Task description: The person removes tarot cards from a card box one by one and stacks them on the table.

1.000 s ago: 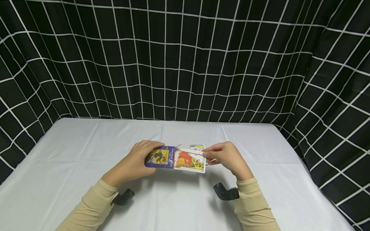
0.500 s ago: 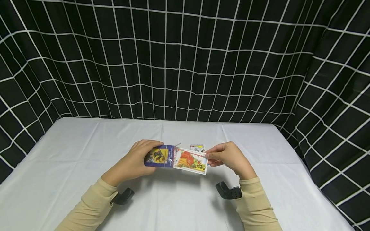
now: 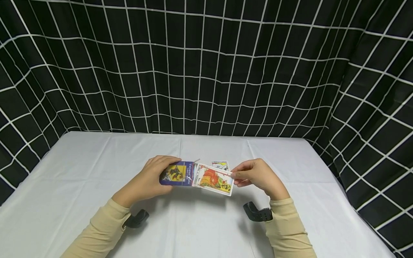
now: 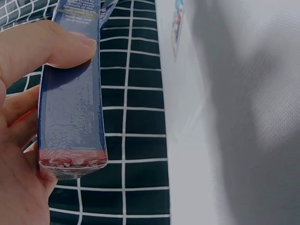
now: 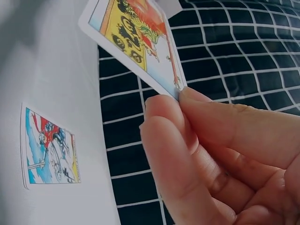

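Card (image 3: 213,180) has slid right, its inner end at the mouth of the box (image 3: 177,173). Left hand (image 3: 150,180) grips the box, right hand (image 3: 256,176) pinches the card; drawing out seems underway, calling for a gentle pull.

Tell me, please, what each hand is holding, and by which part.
Left hand: the blue box, across its long narrow sides. Right hand: a picture card, pinched at one corner.

Black gridded curtain (image 3: 193,68), white tablecloth (image 3: 200,229)
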`<state>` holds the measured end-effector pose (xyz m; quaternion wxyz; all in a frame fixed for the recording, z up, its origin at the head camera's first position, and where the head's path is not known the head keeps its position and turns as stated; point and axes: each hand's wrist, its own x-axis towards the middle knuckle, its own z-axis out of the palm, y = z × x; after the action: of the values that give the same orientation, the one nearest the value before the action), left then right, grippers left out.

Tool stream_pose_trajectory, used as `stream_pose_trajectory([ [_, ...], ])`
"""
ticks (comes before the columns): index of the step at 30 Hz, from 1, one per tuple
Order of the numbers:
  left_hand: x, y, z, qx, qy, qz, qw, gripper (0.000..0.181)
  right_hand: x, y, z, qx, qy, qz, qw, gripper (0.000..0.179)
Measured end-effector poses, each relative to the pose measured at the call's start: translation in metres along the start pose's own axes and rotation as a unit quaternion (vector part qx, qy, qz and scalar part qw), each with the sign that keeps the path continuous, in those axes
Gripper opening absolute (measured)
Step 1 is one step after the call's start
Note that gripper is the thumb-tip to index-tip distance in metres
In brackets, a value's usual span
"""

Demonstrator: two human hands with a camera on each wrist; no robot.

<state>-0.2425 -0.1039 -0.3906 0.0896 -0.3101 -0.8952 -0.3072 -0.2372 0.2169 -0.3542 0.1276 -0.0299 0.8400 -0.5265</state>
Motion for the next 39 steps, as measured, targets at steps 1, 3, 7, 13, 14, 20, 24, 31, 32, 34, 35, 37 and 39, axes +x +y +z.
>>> stream_pose_trajectory([
  [1, 0.0, 0.0, 0.0, 0.0, 0.001, 0.001, 1.0, 0.073, 0.0, 0.0, -0.001, 0.001, 0.001, 0.0, 1.0, 0.024],
  [3, 0.0, 0.0, 0.0, -0.001, 0.002, 0.0, 1.0, 0.073, 0.0, 0.0, -0.002, 0.012, 0.003, 0.0, 0.9999, 0.024],
  [7, 0.0, 0.0, -0.001, -0.002, 0.005, 0.001, 1.0, 0.073, 0.0, 0.001, -0.005, 0.038, 0.007, 0.002, 0.9993, 0.027],
  [13, 0.0, -0.001, 0.0, 0.0, 0.003, 0.0, 1.0, 0.074, 0.0, 0.003, -0.008, 0.073, 0.003, -0.009, 0.9973, 0.027],
  [14, 0.0, -0.001, 0.0, 0.0, 0.004, 0.001, 1.0, 0.074, 0.0, 0.003, -0.008, 0.078, 0.001, -0.013, 0.9969, 0.027],
  [20, 0.0, -0.001, 0.001, -0.002, 0.003, 0.002, 1.0, 0.073, 0.002, 0.007, -0.006, 0.095, -0.001, -0.004, 0.9954, 0.025],
  [24, 0.0, 0.0, 0.0, -0.001, 0.002, 0.003, 1.0, 0.073, 0.005, 0.009, -0.002, 0.101, 0.005, 0.018, 0.9947, 0.024],
  [31, 0.0, 0.0, -0.002, 0.0, 0.002, -0.002, 1.0, 0.073, 0.017, 0.02, 0.003, 0.118, 0.005, 0.034, 0.9924, 0.017],
  [32, 0.0, 0.0, -0.003, -0.001, 0.003, -0.002, 1.0, 0.072, 0.019, 0.022, 0.004, 0.126, 0.003, 0.037, 0.9913, 0.016],
  [34, 0.0, 0.0, -0.003, 0.001, 0.002, -0.001, 1.0, 0.073, 0.023, 0.028, 0.005, 0.146, -0.001, 0.049, 0.988, 0.014],
  [35, 0.0, 0.0, -0.002, 0.001, 0.001, -0.001, 1.0, 0.073, 0.025, 0.031, 0.006, 0.157, -0.003, 0.058, 0.9859, 0.013],
  [37, 0.0, -0.001, -0.002, 0.002, 0.001, 0.0, 1.0, 0.073, 0.029, 0.038, 0.007, 0.176, -0.005, 0.073, 0.9817, 0.012],
  [39, -0.001, -0.001, -0.002, 0.003, 0.0, 0.0, 1.0, 0.073, 0.032, 0.044, 0.008, 0.19, -0.002, 0.085, 0.978, 0.013],
])
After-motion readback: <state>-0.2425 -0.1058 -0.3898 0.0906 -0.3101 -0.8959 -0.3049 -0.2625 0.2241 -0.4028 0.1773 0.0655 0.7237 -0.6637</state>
